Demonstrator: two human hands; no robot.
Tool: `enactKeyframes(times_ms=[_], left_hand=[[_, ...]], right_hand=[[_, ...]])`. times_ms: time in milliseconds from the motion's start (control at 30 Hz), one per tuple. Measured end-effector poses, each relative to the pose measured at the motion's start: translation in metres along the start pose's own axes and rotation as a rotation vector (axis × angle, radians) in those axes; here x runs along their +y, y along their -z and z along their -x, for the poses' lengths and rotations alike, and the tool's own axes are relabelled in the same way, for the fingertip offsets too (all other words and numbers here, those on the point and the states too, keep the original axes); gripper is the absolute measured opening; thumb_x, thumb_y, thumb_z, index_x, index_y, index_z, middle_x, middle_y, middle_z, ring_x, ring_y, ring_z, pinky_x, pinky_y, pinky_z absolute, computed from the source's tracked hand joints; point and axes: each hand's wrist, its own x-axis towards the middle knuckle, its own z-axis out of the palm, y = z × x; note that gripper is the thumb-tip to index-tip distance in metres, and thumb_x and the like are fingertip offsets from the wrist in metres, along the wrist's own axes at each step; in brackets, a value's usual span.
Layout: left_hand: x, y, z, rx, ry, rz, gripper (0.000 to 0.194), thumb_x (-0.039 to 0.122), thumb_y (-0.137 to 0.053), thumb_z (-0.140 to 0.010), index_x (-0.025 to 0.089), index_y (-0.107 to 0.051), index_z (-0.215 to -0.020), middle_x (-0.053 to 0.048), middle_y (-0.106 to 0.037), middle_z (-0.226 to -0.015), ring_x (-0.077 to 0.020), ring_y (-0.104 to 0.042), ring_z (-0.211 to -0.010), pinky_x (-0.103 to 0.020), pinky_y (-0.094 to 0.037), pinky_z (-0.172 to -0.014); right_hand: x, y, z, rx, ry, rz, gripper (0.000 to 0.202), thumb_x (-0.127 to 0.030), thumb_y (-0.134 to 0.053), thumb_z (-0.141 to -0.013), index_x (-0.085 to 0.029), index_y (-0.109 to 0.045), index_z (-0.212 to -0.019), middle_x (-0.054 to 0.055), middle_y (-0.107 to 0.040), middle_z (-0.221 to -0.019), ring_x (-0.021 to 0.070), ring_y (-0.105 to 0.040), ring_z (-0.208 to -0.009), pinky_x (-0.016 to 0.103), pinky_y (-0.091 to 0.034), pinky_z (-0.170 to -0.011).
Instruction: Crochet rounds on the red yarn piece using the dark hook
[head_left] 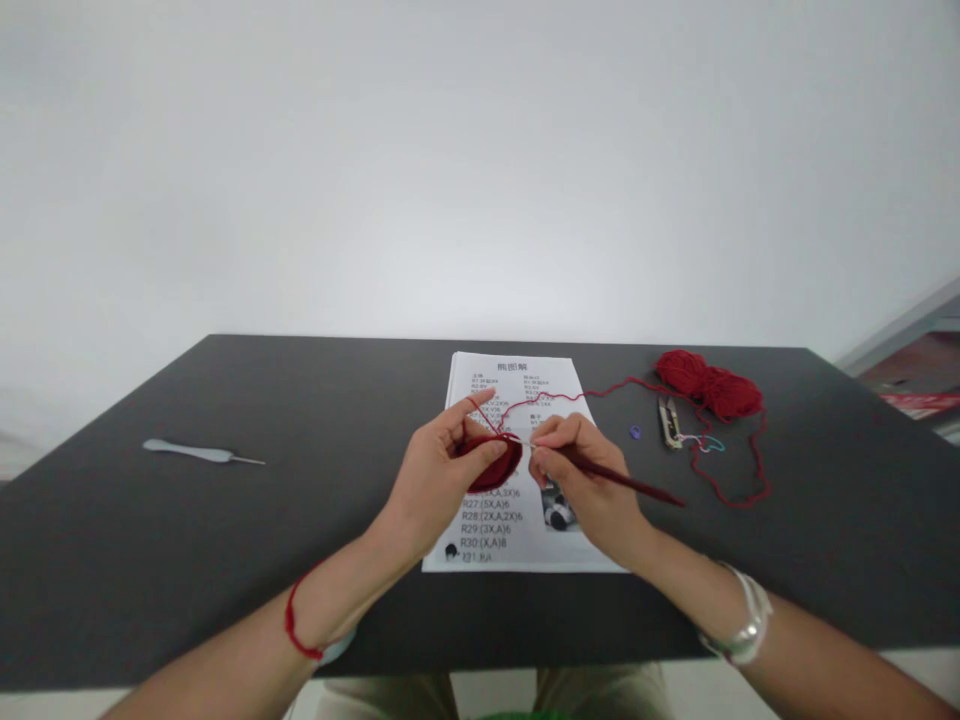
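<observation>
Above the printed sheets (525,558), my left hand (435,480) pinches a dark red crocheted piece (495,472) between thumb and fingers, with red yarn looped over its raised index finger. My right hand (589,480) grips a crochet hook (626,482) with a dark red handle, its thin metal end touching the upper right edge of the piece. From the piece, a strand of yarn (609,388) runs right to a red yarn skein (709,385). The hook's tip is too small to make out in the stitches.
On the dark table (225,560), a grey-handled hook (199,452) lies at the left. Right of the sheets are a small purple marker (635,432), small thread snips (668,423) and a light blue marker (711,443). A white wall (480,180) stands behind the table.
</observation>
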Motion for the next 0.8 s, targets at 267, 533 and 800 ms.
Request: enactKeyframes(times_ms=[267,533,800], left_hand=[[-0.004,0.005,-0.001,-0.018,-0.119,-0.207,0.046,0.015,-0.070,-0.069,0.018,-0.068,-0.115,0.004,-0.060,-0.064,-0.0135,-0.055,-0.062,-0.028,-0.046,-0.067],[0.003,0.006,0.000,-0.038,-0.198,-0.329,0.039,0.014,-0.071,-0.071,0.018,-0.071,-0.110,0.002,-0.066,-0.065,-0.0167,-0.060,-0.071,-0.028,-0.045,-0.076],[-0.005,-0.005,0.002,-0.100,0.104,0.100,0.057,0.018,-0.078,-0.065,0.016,-0.065,-0.121,0.006,-0.061,-0.061,-0.0092,-0.050,-0.055,-0.023,-0.039,-0.057]], right_hand=[[-0.017,0.017,-0.007,-0.300,0.329,0.402,0.015,-0.009,-0.052,-0.087,-0.023,-0.052,-0.081,0.001,-0.056,-0.077,0.0138,-0.051,-0.068,0.025,-0.042,-0.058],[-0.010,0.018,-0.015,-0.134,-0.198,-0.270,0.016,-0.025,-0.065,-0.083,-0.021,-0.051,-0.075,-0.003,-0.053,-0.069,0.0100,-0.045,-0.051,0.023,-0.037,-0.046],[0.001,0.000,0.006,-0.068,0.437,0.531,0.016,-0.008,-0.053,-0.087,-0.024,-0.053,-0.086,0.001,-0.055,-0.078,0.0146,-0.048,-0.064,0.028,-0.039,-0.056]])
